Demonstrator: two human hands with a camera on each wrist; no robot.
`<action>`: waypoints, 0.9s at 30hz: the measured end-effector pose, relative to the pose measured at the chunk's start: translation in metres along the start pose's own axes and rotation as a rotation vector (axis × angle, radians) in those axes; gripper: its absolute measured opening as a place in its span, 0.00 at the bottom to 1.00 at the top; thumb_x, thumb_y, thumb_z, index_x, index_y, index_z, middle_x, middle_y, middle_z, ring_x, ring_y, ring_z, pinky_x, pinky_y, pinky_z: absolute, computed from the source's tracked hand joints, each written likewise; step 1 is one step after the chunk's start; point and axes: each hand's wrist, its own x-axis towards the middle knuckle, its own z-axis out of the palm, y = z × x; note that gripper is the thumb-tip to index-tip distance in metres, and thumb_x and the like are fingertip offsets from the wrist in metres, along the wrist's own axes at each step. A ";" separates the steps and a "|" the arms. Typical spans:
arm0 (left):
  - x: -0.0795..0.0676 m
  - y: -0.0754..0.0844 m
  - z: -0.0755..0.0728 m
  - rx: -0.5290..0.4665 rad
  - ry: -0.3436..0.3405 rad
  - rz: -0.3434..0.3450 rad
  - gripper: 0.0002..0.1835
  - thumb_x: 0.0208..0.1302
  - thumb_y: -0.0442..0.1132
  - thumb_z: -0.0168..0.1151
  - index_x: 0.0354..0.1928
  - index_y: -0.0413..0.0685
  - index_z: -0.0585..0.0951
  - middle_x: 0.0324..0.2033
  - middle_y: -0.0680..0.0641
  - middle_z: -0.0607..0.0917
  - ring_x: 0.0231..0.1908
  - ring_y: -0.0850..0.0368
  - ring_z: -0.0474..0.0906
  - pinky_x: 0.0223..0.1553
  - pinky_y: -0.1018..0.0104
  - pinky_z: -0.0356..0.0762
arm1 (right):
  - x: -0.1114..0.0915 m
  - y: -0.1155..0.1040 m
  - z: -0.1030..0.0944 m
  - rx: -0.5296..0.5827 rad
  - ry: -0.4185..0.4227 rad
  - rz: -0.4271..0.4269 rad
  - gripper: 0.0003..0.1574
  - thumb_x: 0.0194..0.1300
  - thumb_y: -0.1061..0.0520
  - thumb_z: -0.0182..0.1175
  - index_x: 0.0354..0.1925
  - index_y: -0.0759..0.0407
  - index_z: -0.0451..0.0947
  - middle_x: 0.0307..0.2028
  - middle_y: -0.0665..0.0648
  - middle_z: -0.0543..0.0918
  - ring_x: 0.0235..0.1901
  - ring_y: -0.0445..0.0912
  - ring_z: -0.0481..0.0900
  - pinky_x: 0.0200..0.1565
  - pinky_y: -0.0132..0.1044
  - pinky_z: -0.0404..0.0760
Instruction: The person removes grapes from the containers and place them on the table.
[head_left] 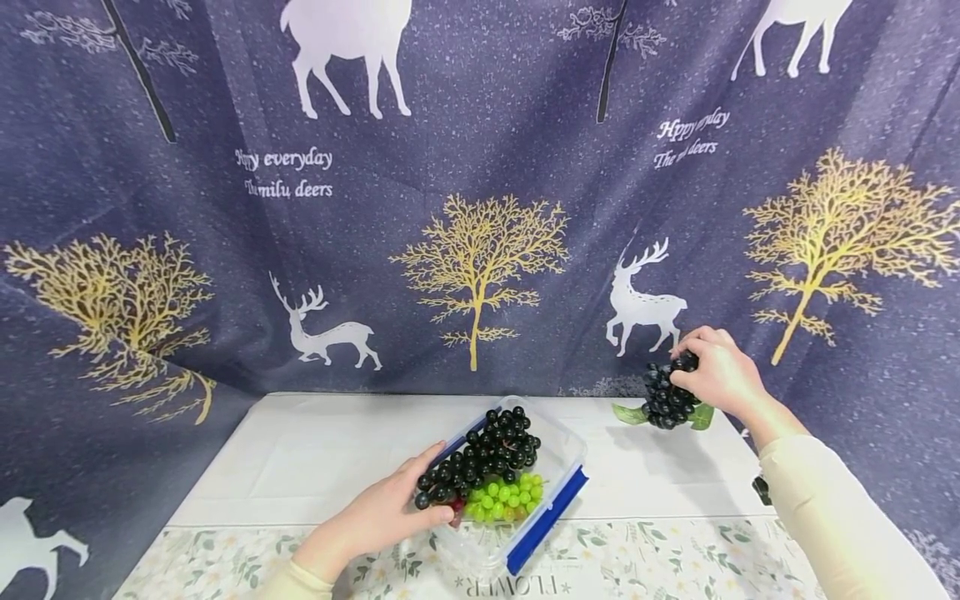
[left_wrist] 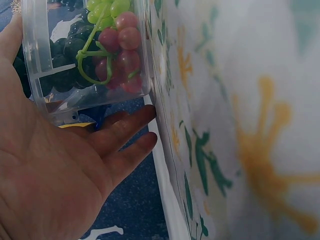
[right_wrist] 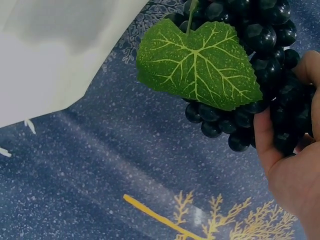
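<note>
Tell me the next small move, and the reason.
Probably ease the right hand leftward, toward the clear box: that hand holds a dark grape bunch off to the box's right, while the box already contains green grapes and the left hand is at its left side.

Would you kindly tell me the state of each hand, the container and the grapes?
Right hand: gripping the leafy black bunch
Leafy black bunch: held in the air
Left hand: against the container, fingers extended
Container: open, grapes inside
Other black grapes: in container
Green grapes: in container
Red grapes: in container
</note>
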 end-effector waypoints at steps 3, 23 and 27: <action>0.000 0.000 0.000 0.014 0.010 0.006 0.51 0.79 0.66 0.65 0.92 0.74 0.46 0.87 0.39 0.59 0.42 0.57 0.87 0.45 0.44 0.85 | 0.000 0.003 0.001 -0.004 -0.006 0.006 0.12 0.67 0.53 0.74 0.47 0.56 0.88 0.58 0.61 0.78 0.59 0.63 0.72 0.44 0.66 0.80; 0.000 0.000 0.000 0.044 0.019 0.004 0.51 0.79 0.68 0.64 0.92 0.74 0.46 0.85 0.38 0.62 0.46 0.55 0.88 0.48 0.39 0.86 | 0.002 0.026 -0.003 -0.031 -0.051 0.052 0.16 0.68 0.51 0.74 0.49 0.59 0.88 0.60 0.66 0.77 0.61 0.68 0.70 0.46 0.69 0.79; 0.000 0.000 0.000 0.046 0.023 0.005 0.52 0.79 0.68 0.64 0.92 0.73 0.47 0.86 0.38 0.62 0.48 0.52 0.88 0.49 0.38 0.86 | 0.001 0.031 -0.003 -0.035 -0.058 0.057 0.17 0.69 0.51 0.73 0.49 0.60 0.88 0.60 0.67 0.77 0.61 0.68 0.70 0.45 0.69 0.79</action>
